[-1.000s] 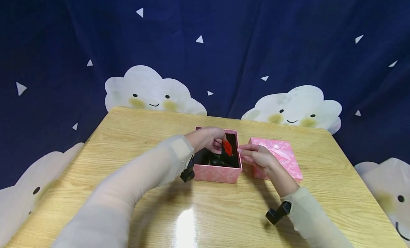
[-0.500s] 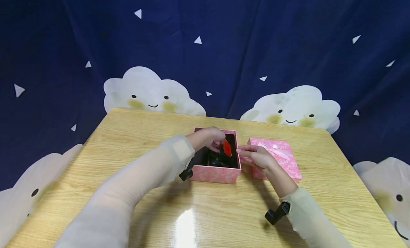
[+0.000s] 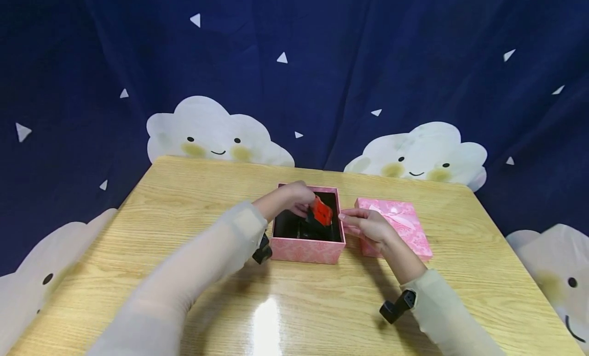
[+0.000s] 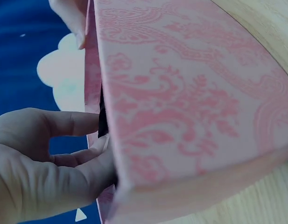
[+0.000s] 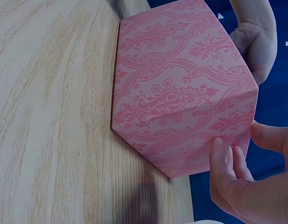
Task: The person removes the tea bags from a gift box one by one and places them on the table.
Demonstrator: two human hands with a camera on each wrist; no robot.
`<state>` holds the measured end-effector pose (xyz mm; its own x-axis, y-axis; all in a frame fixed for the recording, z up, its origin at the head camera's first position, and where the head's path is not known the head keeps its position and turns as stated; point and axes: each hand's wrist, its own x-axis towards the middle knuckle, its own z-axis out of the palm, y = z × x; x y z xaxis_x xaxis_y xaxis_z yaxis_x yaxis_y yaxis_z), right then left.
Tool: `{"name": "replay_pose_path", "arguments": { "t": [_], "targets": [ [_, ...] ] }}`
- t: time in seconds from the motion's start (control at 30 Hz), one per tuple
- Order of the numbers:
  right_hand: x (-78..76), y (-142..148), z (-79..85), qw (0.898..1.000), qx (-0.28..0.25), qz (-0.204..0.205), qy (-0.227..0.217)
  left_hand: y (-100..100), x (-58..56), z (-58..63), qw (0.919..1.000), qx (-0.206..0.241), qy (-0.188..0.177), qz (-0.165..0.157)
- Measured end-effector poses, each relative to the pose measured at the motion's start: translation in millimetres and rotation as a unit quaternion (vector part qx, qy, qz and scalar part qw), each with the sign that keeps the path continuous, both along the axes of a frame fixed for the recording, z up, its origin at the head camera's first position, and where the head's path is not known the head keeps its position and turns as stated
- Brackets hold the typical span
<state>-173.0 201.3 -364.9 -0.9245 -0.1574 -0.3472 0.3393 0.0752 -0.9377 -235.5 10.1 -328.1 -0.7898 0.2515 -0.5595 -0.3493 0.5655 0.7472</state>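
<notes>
A pink patterned box [image 3: 307, 250] stands uncovered on the table, its inside black. My left hand [image 3: 300, 196] reaches into it from the left and pinches a black item with a flat red piece [image 3: 323, 213]; what kind of item it is, I cannot tell. In the left wrist view the fingertips of the left hand [image 4: 45, 158] go behind the box wall, and only a bit of black material [image 4: 103, 120] shows between them. My right hand [image 3: 369, 226] grips the box's right wall; the right wrist view has its fingers [image 5: 220, 151] against the outer side and at the rim.
To the right of the box lies its pink lid [image 3: 411, 228] with a pale ribbon bow, partly behind the right hand. The light wooden table [image 3: 221, 184] ends at a dark blue curtain [image 3: 257, 49] with clouds.
My left hand has shifted slightly left and up inside the box, and more of the red piece shows, now tilted. The right hand keeps its place on the box wall.
</notes>
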Motion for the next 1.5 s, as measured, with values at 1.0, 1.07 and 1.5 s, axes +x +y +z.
{"name": "replay_pose_path", "arguments": {
  "t": [1.0, 1.07, 1.5],
  "targets": [
    [-1.7, -1, -4.9, 1.0, 0.0, -0.01, 0.003, -40, 4.1, 7.6, 0.9932, 0.102, 0.008, 0.055],
    [-1.6, -1, -4.8, 1.0, 0.005, -0.007, 0.005, -44, 3.2, 9.6, 0.9915, 0.115, 0.009, 0.06],
    [-3.1, 2, -3.5, 1.0, 0.012, 0.002, -0.003, -61, -0.9, 18.7, 0.9875, 0.133, 0.023, 0.081]
  ]
}}
